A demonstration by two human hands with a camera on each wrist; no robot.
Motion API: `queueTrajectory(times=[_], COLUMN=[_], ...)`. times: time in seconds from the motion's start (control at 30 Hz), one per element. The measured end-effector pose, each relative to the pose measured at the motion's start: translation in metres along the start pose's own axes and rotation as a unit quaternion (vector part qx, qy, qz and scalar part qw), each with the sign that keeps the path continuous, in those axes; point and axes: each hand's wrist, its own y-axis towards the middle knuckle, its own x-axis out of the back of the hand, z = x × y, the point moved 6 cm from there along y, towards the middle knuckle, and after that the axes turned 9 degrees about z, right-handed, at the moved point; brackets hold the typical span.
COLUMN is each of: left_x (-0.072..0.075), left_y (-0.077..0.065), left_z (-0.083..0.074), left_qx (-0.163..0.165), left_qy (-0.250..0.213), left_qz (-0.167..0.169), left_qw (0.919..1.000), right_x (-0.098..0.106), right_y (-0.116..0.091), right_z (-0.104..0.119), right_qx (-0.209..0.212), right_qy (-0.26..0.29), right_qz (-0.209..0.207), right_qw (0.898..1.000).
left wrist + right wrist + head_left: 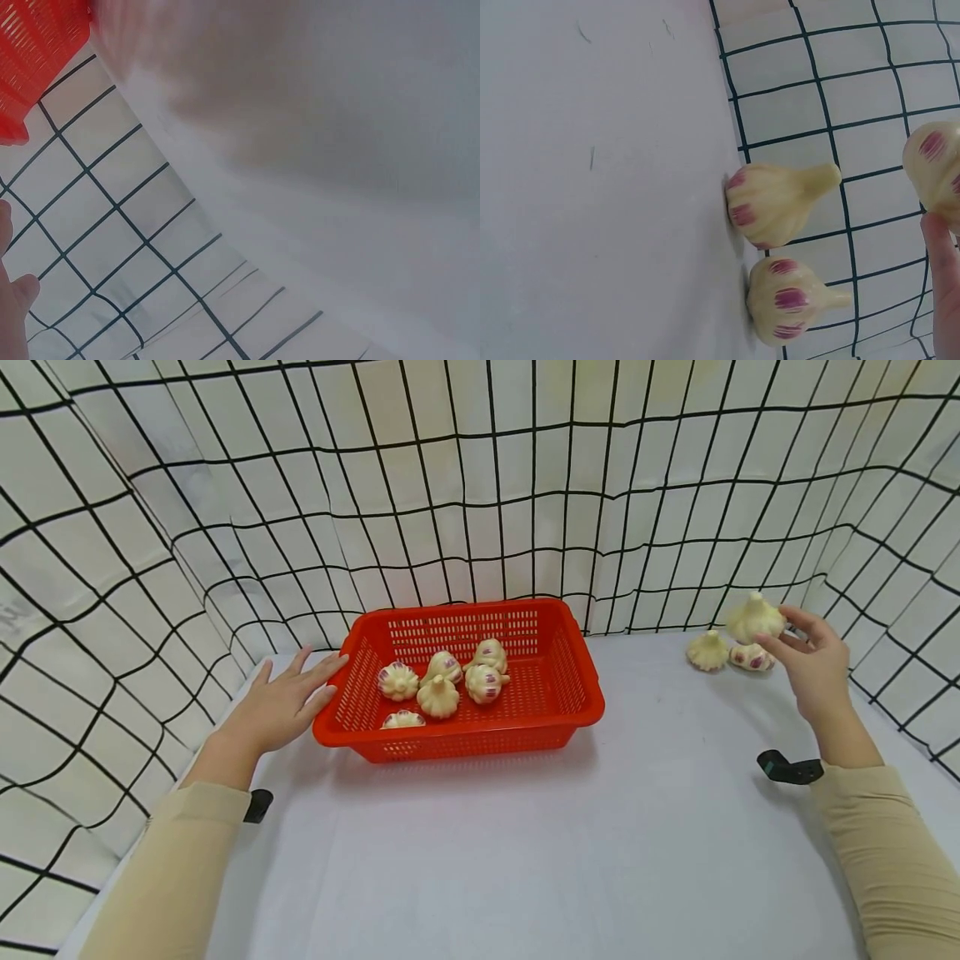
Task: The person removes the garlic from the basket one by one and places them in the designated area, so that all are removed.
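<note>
At the far right, my right hand (813,664) pinches a garlic bulb (753,620) between thumb and fingers, raised above the table. Below it lie a pale garlic bulb (708,651) and a purple-streaked garlic bulb (752,657); the right wrist view shows both from the side, stems pointing away from the table. My left hand (281,706) has its fingers spread, the fingertips touching the left rim of a red plastic basket (480,732). Several garlic bulbs (438,696) lie inside, mostly in its left and middle part. Only fingertips (26,289) of the left hand show in the left wrist view.
A black grid net (465,510) stands around the back and sides, with white sheeting behind it. The white table (495,852) stretches in front of the basket. Black wrist straps (789,768) sit on both wrists.
</note>
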Motion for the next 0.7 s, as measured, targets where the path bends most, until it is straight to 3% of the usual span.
queueTrajectory(times=[0.43,0.7], left_x=[0.001,0.000], left_y=[0.000,0.001], left_z=[0.000,0.001], left_qx=[-0.001,-0.001], left_qy=[0.002,0.003], left_qz=[-0.001,0.000], left_qw=[1.0000,1.0000], right_x=[0.025,0.036], right_y=[-0.003,-0.007], right_z=[-0.006,-0.011], right_qx=[-0.023,-0.063], right_qy=[0.060,0.049], right_qz=[-0.079,-0.128], right_qw=[0.995,0.989])
